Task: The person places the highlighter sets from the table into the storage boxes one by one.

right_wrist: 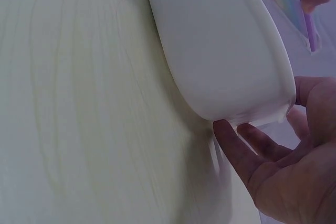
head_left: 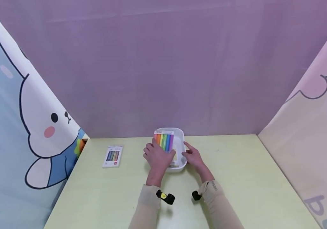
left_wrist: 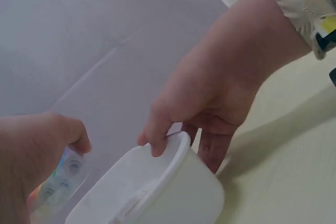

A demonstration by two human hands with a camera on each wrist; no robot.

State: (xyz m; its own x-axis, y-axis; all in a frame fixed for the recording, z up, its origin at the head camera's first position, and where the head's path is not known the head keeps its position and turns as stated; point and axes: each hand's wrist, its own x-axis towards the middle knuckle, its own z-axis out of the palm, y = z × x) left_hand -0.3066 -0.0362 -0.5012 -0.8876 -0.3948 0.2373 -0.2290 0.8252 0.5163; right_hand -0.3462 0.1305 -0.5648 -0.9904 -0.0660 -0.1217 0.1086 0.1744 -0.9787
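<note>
My left hand (head_left: 159,156) grips a clear pack of rainbow-coloured markers (head_left: 164,141) over the left part of a white plastic tub (head_left: 181,140). In the left wrist view, the ends of the markers (left_wrist: 65,174) show below the thumb. My right hand (head_left: 194,157) pinches the tub's right side, with the thumb over the rim and fingers against the outer wall (right_wrist: 226,61). Inside the tub lies a flat item with a pale yellow part (head_left: 174,163), mostly hidden by the left hand and the pack.
A flat white box (head_left: 112,156) with a picture of coloured sticks lies on the pale yellow-green table (head_left: 238,178), left of the tub. A purple cloth wall (head_left: 180,63) rises behind the table's far edge. Printed curtains (head_left: 46,127) hang at both sides.
</note>
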